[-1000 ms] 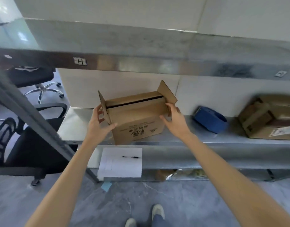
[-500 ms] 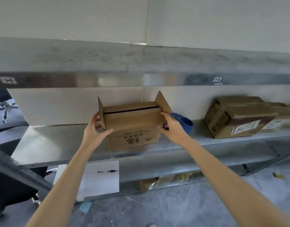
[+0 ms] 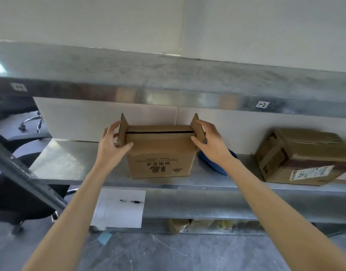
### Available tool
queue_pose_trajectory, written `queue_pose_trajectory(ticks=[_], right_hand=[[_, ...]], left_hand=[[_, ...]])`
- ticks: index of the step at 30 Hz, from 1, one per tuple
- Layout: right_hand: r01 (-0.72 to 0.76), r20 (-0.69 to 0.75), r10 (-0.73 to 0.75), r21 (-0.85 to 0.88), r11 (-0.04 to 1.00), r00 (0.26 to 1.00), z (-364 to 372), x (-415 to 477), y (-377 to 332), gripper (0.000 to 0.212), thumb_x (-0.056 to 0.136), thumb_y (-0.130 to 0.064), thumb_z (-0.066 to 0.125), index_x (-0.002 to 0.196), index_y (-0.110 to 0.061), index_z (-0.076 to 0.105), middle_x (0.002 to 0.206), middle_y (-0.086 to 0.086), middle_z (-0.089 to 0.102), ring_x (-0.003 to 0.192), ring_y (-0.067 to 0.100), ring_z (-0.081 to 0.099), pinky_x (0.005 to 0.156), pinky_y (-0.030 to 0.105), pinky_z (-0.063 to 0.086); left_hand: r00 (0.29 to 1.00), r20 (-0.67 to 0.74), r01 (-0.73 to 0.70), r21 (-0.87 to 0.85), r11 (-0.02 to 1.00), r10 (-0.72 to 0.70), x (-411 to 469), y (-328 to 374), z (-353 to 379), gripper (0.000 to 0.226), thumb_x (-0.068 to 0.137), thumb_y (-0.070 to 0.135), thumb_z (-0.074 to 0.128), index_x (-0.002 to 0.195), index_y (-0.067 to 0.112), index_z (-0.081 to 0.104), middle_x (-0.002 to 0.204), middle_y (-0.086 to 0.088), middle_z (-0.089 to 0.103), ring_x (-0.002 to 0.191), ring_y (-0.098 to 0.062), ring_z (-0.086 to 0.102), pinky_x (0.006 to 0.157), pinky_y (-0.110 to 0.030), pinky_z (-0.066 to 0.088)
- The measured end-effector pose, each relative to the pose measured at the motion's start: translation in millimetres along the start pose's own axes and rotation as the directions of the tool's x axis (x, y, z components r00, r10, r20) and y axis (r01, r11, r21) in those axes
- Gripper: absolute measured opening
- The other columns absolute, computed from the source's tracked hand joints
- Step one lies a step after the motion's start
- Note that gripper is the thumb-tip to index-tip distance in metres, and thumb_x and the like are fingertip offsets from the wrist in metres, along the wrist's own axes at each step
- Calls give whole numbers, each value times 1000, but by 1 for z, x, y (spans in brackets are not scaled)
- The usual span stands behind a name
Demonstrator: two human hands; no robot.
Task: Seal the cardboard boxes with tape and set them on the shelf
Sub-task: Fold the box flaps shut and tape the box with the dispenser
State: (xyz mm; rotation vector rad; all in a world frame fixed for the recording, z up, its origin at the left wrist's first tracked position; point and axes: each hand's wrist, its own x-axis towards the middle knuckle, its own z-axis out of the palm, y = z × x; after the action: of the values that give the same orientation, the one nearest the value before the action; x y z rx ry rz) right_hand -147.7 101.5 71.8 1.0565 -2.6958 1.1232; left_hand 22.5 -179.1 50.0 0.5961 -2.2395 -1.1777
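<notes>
Upright on shelf [image 3: 70,163]: untaped cardboard box [image 3: 160,153], left hand [image 3: 111,145] and right hand [image 3: 211,141] clasped round 2 flaps [image 3: 123,130].

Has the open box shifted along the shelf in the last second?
Yes: the open box slid right, closing its gap to the blue object.

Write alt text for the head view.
The left hand and right hand hold the raised end flaps of an untaped cardboard box standing on a metal shelf. A blue object lies just right of it, a taped box farther right.
</notes>
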Motion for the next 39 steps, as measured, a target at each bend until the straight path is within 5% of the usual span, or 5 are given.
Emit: queue_pose_trajectory(ticks=[5,10,14,20,39], right_hand=[[1,-11,-1,-17,1000,1000,13,2,-6,48,94,-22,63,139,-15,48,143,11,40,116,25,55,96,27,44],[-25,-71,21,-53,998,997,7,1,-5,37,93,-22,65,129,-13,58,135,8,43,101,21,60,87,25,48],[-21,-108,12,-84,996,994,3,3,-6,32,91,-20,68,121,-11,63,129,7,46,99,17,59,84,24,47],[57,-99,-76,-185,981,992,-1,2,-8,27,88,-18,69,115,-17,66,129,-1,50,116,16,50,78,35,53],[153,-41,-175,-318,936,984,-1,10,-6,6,82,-22,77,86,-18,74,109,-4,62,115,20,48,94,41,43]], left_hand=[[996,18,-92,91,992,91,-6,-4,3,62,79,18,81,135,22,54,136,8,48,116,-4,47,91,-41,55],[989,-68,-124,77,989,130,-14,-3,4,50,79,19,81,125,20,60,130,8,53,113,-4,50,94,-30,48],[980,-139,-132,69,989,141,-20,-2,7,39,80,18,82,114,16,64,122,5,58,100,0,53,80,-3,41],[957,-219,-183,49,982,190,-35,-7,11,31,80,14,80,108,16,64,121,3,57,98,4,53,59,-22,52],[907,-327,-250,86,964,264,-49,-7,15,23,79,6,80,98,6,67,118,-9,62,112,12,47,70,-2,43]])
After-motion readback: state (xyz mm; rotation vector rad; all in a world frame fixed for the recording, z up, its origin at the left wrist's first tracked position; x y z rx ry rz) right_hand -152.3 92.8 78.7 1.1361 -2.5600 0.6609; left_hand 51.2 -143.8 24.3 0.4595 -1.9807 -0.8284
